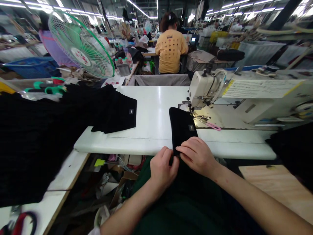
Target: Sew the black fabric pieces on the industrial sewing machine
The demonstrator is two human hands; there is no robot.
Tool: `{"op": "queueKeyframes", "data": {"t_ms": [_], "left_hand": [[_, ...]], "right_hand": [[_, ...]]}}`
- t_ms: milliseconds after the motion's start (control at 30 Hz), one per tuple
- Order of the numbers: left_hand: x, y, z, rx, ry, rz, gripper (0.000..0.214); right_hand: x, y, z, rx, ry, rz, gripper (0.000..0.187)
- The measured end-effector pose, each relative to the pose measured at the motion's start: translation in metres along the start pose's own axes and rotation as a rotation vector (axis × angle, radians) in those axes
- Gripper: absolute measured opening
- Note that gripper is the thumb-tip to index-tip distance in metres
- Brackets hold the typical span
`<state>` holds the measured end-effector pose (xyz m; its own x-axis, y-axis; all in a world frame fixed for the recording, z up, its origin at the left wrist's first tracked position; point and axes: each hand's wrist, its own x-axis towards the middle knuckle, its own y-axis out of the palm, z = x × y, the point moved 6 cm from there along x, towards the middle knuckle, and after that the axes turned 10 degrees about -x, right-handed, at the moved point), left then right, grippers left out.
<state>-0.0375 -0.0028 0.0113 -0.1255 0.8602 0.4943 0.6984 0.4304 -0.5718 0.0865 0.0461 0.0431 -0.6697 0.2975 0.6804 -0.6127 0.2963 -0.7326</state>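
A narrow black fabric piece (181, 127) with a small grey label lies on the white sewing table (151, 111), running from the table's front edge to the sewing machine's (207, 88) presser foot. My left hand (162, 168) pinches the piece's near end at the table edge, fingers closed on it. My right hand (197, 155) lies on the same end beside it, fingers curled down onto the cloth. Both hands touch each other over the fabric.
A pile of black fabric pieces (73, 120) covers the left side. A green fan (80, 44) and green-handled scissors (46, 87) stand at the back left. A pink tool (213, 126) lies by the machine. A wooden board (278, 186) sits right. A person in yellow (170, 45) sits ahead.
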Motion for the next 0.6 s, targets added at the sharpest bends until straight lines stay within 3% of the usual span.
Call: {"op": "queueKeyframes", "data": {"t_ms": [167, 400, 600], "left_hand": [[0.001, 0.0, -0.001, -0.089, -0.023, 0.02, 0.025], [0.001, 0.005, 0.004, -0.281, -0.156, 0.082, 0.028], [0.003, 0.009, 0.015, -0.614, -0.466, 0.176, 0.039]], "right_hand": [[0.003, -0.004, 0.004, -0.021, -0.035, 0.014, 0.018], [-0.001, -0.001, 0.011, -0.068, -0.122, 0.053, 0.023], [-0.005, 0.003, 0.016, -0.111, -0.158, 0.086, 0.02]]}}
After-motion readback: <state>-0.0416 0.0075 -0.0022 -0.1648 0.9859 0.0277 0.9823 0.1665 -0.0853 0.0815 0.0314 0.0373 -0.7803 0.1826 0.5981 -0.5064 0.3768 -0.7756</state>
